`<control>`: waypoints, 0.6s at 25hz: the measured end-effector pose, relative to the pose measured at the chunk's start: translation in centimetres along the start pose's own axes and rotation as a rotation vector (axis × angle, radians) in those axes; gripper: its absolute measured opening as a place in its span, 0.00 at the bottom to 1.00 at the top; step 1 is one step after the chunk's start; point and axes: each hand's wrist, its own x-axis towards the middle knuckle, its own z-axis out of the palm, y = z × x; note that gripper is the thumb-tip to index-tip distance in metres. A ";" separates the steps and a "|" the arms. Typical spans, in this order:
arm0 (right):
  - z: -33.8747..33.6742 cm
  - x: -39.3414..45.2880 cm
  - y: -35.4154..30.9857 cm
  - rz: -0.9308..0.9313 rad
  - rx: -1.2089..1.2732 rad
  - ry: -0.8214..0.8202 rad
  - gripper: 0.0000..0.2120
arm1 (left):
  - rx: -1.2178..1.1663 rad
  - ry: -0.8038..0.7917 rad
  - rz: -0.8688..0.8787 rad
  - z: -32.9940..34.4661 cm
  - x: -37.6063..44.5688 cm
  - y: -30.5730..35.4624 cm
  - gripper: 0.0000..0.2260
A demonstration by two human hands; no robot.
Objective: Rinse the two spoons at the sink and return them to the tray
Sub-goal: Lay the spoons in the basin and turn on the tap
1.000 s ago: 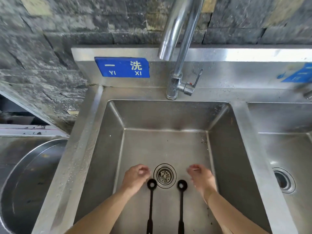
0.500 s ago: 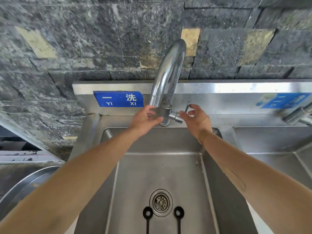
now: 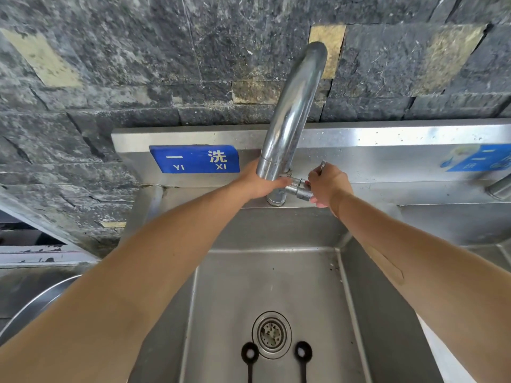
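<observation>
Right hand (image 3: 327, 186) now grips the tap lever (image 3: 322, 165), mostly hiding it.

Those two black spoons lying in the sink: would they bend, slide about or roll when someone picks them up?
The black spoons look thin and long-handled, so probably light and perhaps slightly flexible. They lie flat beside the drain, so rolling seems unlikely. On the smooth steel sink they may slide easily.

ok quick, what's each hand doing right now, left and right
Left hand: grips the faucet near its base.
Right hand: fingers curled round the faucet lever.
</observation>
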 end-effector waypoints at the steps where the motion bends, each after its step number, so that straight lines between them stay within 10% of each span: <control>1: 0.1 0.1 0.0 0.003 0.014 -0.008 0.14 | 0.009 0.006 0.020 0.1 0.3 -0.3 0.27; 15: 0.5 -0.3 0.7 0.076 0.301 0.012 0.09 | 0.004 0.040 0.162 1.2 1.4 -1.2 0.19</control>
